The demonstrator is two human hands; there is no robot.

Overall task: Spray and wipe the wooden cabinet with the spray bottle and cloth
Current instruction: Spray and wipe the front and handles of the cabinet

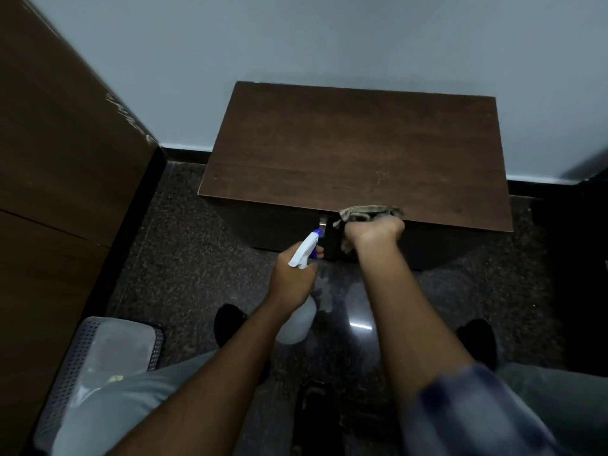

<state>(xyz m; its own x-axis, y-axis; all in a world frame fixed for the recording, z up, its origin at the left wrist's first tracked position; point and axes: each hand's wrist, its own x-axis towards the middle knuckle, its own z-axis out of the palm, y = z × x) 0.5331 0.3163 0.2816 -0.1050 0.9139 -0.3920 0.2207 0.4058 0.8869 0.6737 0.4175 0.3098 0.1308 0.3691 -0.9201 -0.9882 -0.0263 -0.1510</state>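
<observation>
The right hand [375,233] clutched the bunched cloth [368,213] against the front top edge of the cabinet [355,149]. Just to its left, the left hand [291,278] gripped the spray bottle [304,251], nozzle aimed at the cabinet's front. The top beyond both hands looked dry, so most of the wiping was probably left to do.

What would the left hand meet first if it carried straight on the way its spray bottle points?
Probably the dark front of the wooden cabinet, close to the metal handle. The left hand aims the spray bottle nozzle there. Depth is hard to judge from this view.
</observation>
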